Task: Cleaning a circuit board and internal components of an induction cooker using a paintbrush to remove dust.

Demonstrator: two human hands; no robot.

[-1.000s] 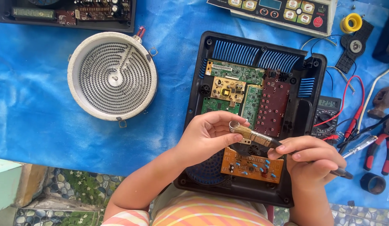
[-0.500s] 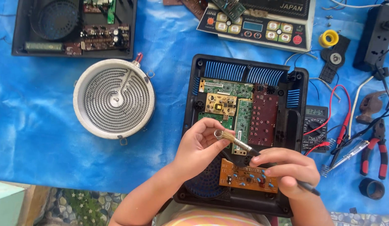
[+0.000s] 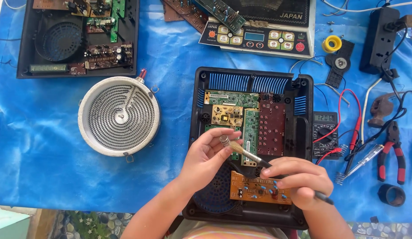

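Blue tarp (image 3: 46, 146) under everything, biggest item around the grip. Open black cooker housing (image 3: 195, 132) lies directly beneath both hands, boards inside: green and tan boards (image 3: 234, 104) just above the grip, dark red keypad board (image 3: 271, 128) above and right of it, orange board (image 3: 254, 188) right below it, partly under the right hand. Round white heating coil (image 3: 119, 116) well to the left of the grip. Second black housing (image 3: 77, 37) far up-left. Control panel (image 3: 259, 37) well above. Multimeter (image 3: 324, 132) to the right of the grip, red leads beside it; red-handled pliers (image 3: 389, 152) further right, black ring (image 3: 392, 194) far right and lower. Yellow solder spool (image 3: 332, 43) up-right. Left hand (image 3: 206, 159) has thumb and fingers pinched on the coiled metal end of the tool (image 3: 245, 152), fingers curled tight around that tip. Right hand (image 3: 299, 179) closed around the dark handle end of the same tool, fingers folded over it, handle tip poking out to the lower right. Tool runs diagonal between the two hands, upper-left to lower-right, held just above the boards in the housing; can't tell if it touches them. Striped sleeve (image 3: 223, 232) at the bottom edge below the hands.
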